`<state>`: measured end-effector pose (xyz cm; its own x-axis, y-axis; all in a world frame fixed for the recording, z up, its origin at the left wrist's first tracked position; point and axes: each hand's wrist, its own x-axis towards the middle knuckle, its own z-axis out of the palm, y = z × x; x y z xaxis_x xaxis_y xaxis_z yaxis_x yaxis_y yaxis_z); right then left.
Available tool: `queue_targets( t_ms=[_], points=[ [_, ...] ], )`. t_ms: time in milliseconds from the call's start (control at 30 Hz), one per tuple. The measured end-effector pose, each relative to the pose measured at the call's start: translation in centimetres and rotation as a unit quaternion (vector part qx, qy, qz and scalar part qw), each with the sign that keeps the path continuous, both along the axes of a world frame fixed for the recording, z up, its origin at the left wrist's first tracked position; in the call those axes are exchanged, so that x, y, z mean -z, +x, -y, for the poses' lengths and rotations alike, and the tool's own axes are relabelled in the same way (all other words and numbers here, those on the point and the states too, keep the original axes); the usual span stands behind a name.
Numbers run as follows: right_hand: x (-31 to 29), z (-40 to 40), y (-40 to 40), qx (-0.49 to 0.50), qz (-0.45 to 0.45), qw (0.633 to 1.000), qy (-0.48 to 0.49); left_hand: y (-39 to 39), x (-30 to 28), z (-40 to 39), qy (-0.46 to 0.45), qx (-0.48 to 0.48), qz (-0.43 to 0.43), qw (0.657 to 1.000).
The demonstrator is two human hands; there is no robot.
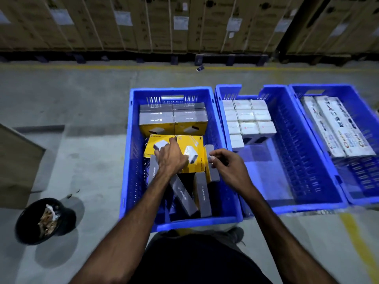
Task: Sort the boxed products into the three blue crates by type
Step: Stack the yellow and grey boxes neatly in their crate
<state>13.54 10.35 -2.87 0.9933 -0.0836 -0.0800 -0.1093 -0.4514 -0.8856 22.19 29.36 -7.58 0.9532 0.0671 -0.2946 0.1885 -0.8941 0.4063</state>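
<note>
Three blue crates stand side by side on the floor. The left crate (131, 152) holds yellow-and-grey boxes: several stacked neatly at its far end (173, 118), others lying loose and tilted near me (183, 194). My left hand (171, 156) rests flat with spread fingers on a yellow box (192, 154) in the crate's middle. My right hand (230, 168) hovers beside it, fingers curled around the top of an upright grey-sided box (213, 171). The middle crate (291, 152) holds several small white boxes (249, 119). The right crate (348, 93) holds long white boxes (336, 124).
A black round bin (44, 220) with scraps sits on the floor at my left. A brown carton (16, 167) stands at the far left. Stacked cartons on pallets (184, 23) line the back behind a yellow floor line. My feet are just behind the left crate.
</note>
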Motion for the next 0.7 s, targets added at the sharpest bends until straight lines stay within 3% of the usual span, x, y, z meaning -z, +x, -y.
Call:
queue_targets(
  t_ms=[233,400,700],
  points=[
    [-0.1,1.3,3.2,-0.062,-0.006,0.998,-0.003,-0.1,-1.0,-0.8,-0.128,-0.07,0.004,0.989],
    [-0.7,1.7,5.3,-0.145,0.034,0.986,-0.069,-2.1,-4.5,-1.9,-0.185,-0.032,0.072,0.98],
    [-2.1,1.5,7.2,-0.233,0.011,0.968,-0.091,-1.2,-7.5,-3.4,-0.275,0.087,0.054,0.956]
  ],
)
